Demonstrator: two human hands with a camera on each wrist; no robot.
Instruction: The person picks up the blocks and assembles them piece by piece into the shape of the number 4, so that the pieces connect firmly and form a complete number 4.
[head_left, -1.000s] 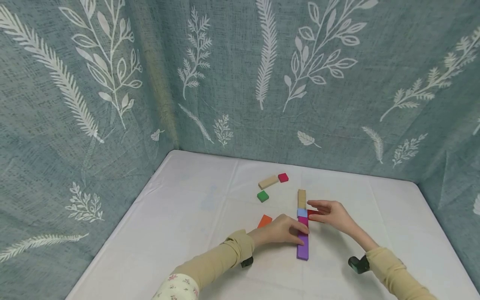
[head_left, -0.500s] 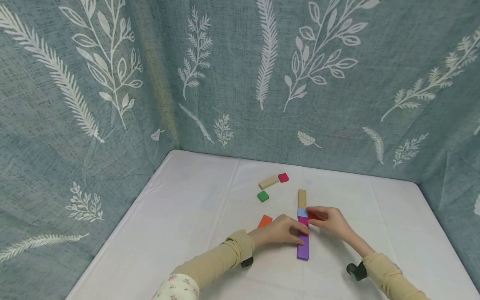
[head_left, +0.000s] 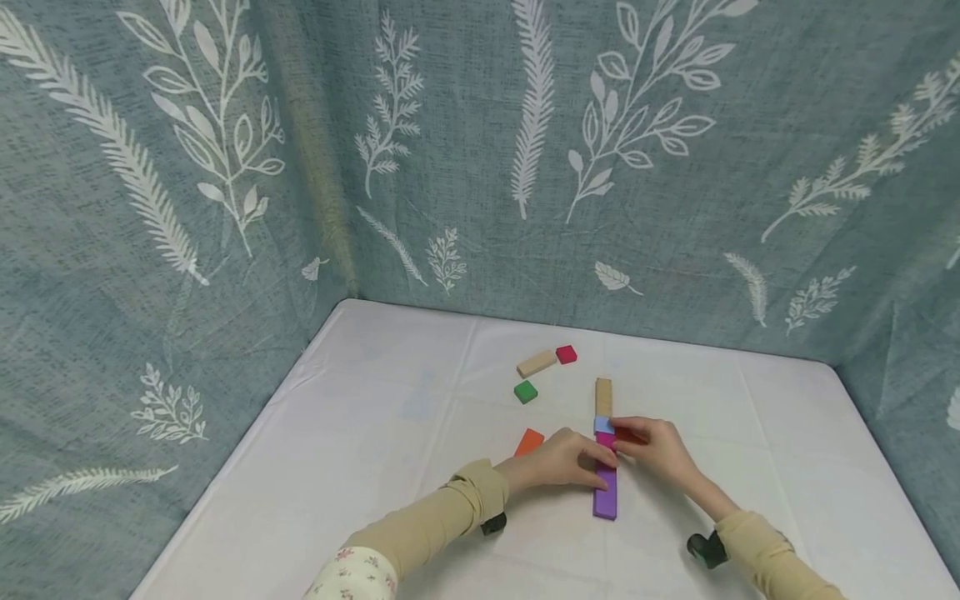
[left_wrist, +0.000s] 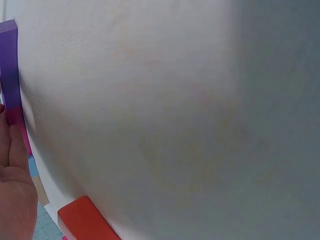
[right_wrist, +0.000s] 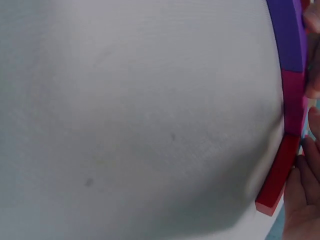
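Observation:
A straight row of blocks lies on the white table: a tan block [head_left: 603, 396] at the far end, then a light blue block [head_left: 602, 425], a magenta block [right_wrist: 294, 102] and a purple block [head_left: 605, 503]. My left hand [head_left: 558, 460] reaches over from the left and holds the row where magenta meets purple, thumb on the purple. My right hand [head_left: 660, 450] has thumb and fingers either side of a red block [right_wrist: 277, 175], which juts out rightward from the row. Its fingertips touch the row near the light blue and magenta blocks. Part of the red block is hidden by the fingers.
An orange block [head_left: 529, 442] lies left of the row, partly behind the left hand. Farther back are a green square block [head_left: 526, 392], another tan block [head_left: 537, 364] and a small red square block [head_left: 566, 355]. A patterned blue-green curtain [head_left: 480, 167] stands behind the table [head_left: 360, 442].
My right hand has come in toward the row and slightly nearer me, its fingers closing about the red block and reaching the row. My left hand has stayed where it was.

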